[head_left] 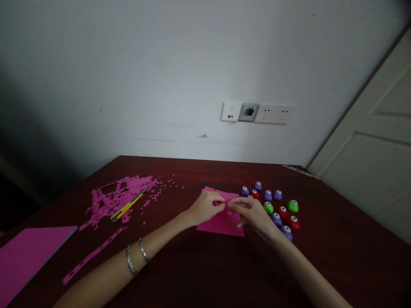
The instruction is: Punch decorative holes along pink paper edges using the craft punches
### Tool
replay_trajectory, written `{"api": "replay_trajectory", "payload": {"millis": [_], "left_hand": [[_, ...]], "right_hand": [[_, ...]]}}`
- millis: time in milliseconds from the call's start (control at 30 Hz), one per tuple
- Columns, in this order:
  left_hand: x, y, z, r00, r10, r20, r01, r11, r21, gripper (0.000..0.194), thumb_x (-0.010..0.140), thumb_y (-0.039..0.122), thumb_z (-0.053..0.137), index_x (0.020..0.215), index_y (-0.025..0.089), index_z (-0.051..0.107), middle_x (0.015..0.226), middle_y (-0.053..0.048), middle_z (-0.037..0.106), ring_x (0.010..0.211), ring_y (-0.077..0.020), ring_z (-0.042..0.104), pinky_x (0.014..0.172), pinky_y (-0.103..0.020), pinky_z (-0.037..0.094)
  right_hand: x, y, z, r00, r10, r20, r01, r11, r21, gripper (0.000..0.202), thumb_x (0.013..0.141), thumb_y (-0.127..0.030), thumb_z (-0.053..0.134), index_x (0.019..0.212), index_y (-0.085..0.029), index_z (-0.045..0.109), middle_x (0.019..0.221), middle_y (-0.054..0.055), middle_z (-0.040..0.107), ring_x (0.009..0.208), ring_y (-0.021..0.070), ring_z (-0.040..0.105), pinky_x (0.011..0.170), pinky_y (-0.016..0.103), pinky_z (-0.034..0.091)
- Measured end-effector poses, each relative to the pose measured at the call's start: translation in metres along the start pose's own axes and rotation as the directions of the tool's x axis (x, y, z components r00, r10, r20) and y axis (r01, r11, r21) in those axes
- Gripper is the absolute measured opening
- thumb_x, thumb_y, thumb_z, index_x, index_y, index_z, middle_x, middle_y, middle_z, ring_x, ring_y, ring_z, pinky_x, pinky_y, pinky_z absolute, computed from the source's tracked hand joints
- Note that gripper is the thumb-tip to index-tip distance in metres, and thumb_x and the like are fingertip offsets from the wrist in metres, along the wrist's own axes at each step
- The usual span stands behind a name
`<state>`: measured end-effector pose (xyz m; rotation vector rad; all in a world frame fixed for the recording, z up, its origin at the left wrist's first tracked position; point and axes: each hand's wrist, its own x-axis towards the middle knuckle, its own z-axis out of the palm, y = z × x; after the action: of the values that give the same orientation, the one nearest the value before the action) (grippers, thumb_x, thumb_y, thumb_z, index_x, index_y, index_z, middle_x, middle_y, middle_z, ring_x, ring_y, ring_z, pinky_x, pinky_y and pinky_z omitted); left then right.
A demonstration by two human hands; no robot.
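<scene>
My left hand and my right hand meet fingertip to fingertip over a pink sheet of paper on the table. Both are closed in a pinch on what looks like a small pink paper piece, mostly hidden by the fingers. Dark marks show along the sheet's far edge. Just right of my right hand stand several small craft punches, among them a purple punch, a green punch and a red punch.
A heap of punched pink paper strips lies at the left, with a yellow utility knife on it. Tiny pink cutouts are scattered beside it. Nearer are a single punched strip and a pink stack of paper. The wall has sockets.
</scene>
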<state>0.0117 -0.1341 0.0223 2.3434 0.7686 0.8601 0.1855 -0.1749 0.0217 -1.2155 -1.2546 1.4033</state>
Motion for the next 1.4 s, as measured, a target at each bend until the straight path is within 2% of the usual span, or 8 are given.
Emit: {"api": "replay_trajectory", "payload": {"millis": [167,367,600,700,833,1033,1400], "left_hand": [[-0.001,0.002,0.002,0.999,-0.042,0.018,0.043,0.998,-0.048,0.022,0.082,0.02,0.048,0.075,0.015,0.068,0.068,-0.002,0.064,0.061,-0.0094,0.053,0.061,-0.023,0.041],[-0.001,0.004,0.0,0.997,-0.069,0.031,0.07,0.996,-0.05,0.021,0.08,0.016,0.049,0.079,0.016,0.07,0.074,-0.003,0.068,0.065,-0.0108,0.056,0.065,-0.024,0.043],[0.001,0.009,-0.005,0.987,-0.11,0.114,0.121,0.988,-0.095,0.025,0.08,0.017,0.045,0.078,0.015,0.07,0.07,-0.002,0.067,0.059,-0.0093,0.052,0.058,-0.022,0.038],[0.001,0.008,-0.005,0.986,-0.135,0.1,0.146,0.983,-0.113,0.027,0.081,0.019,0.044,0.074,0.014,0.07,0.063,-0.001,0.063,0.054,-0.0082,0.046,0.053,-0.021,0.034],[0.001,0.003,-0.004,0.986,-0.154,0.063,0.161,0.978,-0.131,0.026,0.079,0.021,0.045,0.071,0.015,0.069,0.06,0.0,0.061,0.053,-0.008,0.044,0.054,-0.022,0.033],[0.002,0.0,-0.004,0.979,-0.18,0.097,0.192,0.972,-0.133,0.027,0.077,0.024,0.047,0.06,0.014,0.064,0.053,0.002,0.052,0.051,-0.0076,0.039,0.052,-0.022,0.031],[0.001,-0.005,-0.002,0.968,-0.234,0.089,0.245,0.96,-0.135,0.023,0.074,0.024,0.05,0.063,0.014,0.066,0.056,0.001,0.056,0.053,-0.0086,0.044,0.053,-0.022,0.034]], "right_hand": [[0.001,0.005,0.004,0.998,-0.008,-0.062,0.004,0.998,-0.069,0.032,0.067,-0.045,0.067,0.076,-0.014,0.066,0.064,0.004,0.065,0.057,0.0133,0.06,0.035,0.017,0.046],[0.004,0.012,0.004,0.998,-0.021,-0.054,0.019,0.999,-0.049,0.032,0.068,-0.046,0.066,0.075,-0.015,0.064,0.066,0.005,0.066,0.06,0.0148,0.062,0.036,0.018,0.047],[0.007,0.016,0.003,0.996,-0.074,-0.049,0.07,0.993,-0.094,0.032,0.067,-0.045,0.066,0.075,-0.015,0.061,0.066,0.003,0.064,0.059,0.015,0.061,0.035,0.02,0.049],[0.006,0.016,0.005,0.994,-0.102,-0.045,0.096,0.988,-0.117,0.032,0.066,-0.045,0.065,0.074,-0.015,0.06,0.065,0.002,0.063,0.06,0.0156,0.061,0.035,0.021,0.049],[0.003,0.013,0.009,0.991,-0.125,-0.047,0.116,0.979,-0.168,0.029,0.068,-0.043,0.064,0.074,-0.015,0.06,0.063,0.001,0.062,0.051,0.0114,0.057,0.033,0.019,0.048],[0.0,0.01,0.011,0.991,-0.13,-0.006,0.126,0.971,-0.204,0.025,0.071,-0.04,0.062,0.073,-0.015,0.059,0.065,0.001,0.062,0.05,0.0106,0.055,0.033,0.019,0.048],[0.001,0.013,0.01,0.991,-0.13,0.016,0.13,0.966,-0.225,0.024,0.071,-0.039,0.061,0.074,-0.015,0.059,0.065,0.0,0.061,0.05,0.0106,0.055,0.034,0.02,0.049]]}}
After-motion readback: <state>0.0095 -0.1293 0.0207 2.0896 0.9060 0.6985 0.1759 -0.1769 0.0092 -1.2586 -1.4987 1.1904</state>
